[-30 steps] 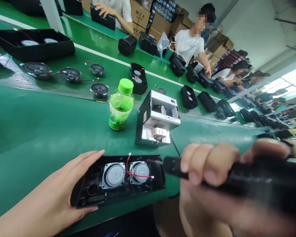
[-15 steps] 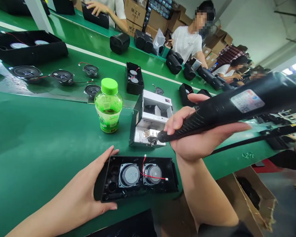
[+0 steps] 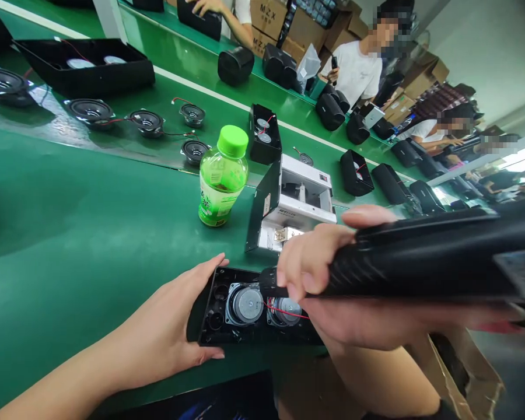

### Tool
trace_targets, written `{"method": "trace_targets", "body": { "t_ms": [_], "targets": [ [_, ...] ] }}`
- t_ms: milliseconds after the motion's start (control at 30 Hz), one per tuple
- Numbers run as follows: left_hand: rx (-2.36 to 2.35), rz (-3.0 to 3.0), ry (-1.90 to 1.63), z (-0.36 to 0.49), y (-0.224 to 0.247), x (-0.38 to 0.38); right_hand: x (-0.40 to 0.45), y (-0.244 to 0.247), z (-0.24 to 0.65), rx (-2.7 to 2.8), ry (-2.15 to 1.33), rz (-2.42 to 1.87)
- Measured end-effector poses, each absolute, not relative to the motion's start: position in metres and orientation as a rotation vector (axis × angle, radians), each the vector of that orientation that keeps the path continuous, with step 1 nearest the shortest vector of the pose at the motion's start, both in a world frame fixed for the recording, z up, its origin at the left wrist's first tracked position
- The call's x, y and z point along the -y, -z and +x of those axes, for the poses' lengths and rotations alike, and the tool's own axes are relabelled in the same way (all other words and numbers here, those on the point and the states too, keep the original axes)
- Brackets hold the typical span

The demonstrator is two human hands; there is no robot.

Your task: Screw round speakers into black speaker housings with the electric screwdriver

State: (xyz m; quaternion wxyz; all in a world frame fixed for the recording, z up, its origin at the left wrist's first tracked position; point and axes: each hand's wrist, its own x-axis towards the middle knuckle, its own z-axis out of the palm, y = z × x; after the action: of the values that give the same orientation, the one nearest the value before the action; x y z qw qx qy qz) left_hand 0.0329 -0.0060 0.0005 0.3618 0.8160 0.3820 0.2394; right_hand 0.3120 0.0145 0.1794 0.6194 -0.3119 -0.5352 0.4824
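My left hand [image 3: 179, 326] grips the left end of a black speaker box [image 3: 254, 336], thumb on the near side and fingers on the far side. Two round speakers [image 3: 250, 304] sit in the box with their magnets facing up, and a red wire [image 3: 284, 310] runs across them. In my right hand [image 3: 328, 280] is a black electric screwdriver [image 3: 389, 256], held level with my fingers wrapped round its grip. Its front end is over the box, near the left speaker's upper right corner. That hand hides the box's right end, and the bit's exact contact cannot be made out.
Behind the box stand a white screw feeder [image 3: 306, 201] and a green-capped bottle [image 3: 223, 175]. Loose speakers [image 3: 146, 121] and a larger black box [image 3: 85, 70] lie further back. An open carton [image 3: 472, 373] is at lower right. People work across the line.
My right hand has brought the screwdriver from the screw feeder down and toward me, over the speaker box. My left hand still holds the box; the whole view has shifted.
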Motion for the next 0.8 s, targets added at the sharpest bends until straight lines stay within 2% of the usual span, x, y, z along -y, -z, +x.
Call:
{"method": "trace_targets", "body": {
  "t_ms": [467,800],
  "targets": [
    [-0.899,2.075,-0.706,0.037,-0.003,0.006,-0.030,-0.148,0.295,1.201,-1.240,-0.714],
    [-0.856,2.065,-0.735,0.039,-0.008,0.004,-0.035,-0.139,0.280,1.235,-1.181,-0.696]
  ]
}}
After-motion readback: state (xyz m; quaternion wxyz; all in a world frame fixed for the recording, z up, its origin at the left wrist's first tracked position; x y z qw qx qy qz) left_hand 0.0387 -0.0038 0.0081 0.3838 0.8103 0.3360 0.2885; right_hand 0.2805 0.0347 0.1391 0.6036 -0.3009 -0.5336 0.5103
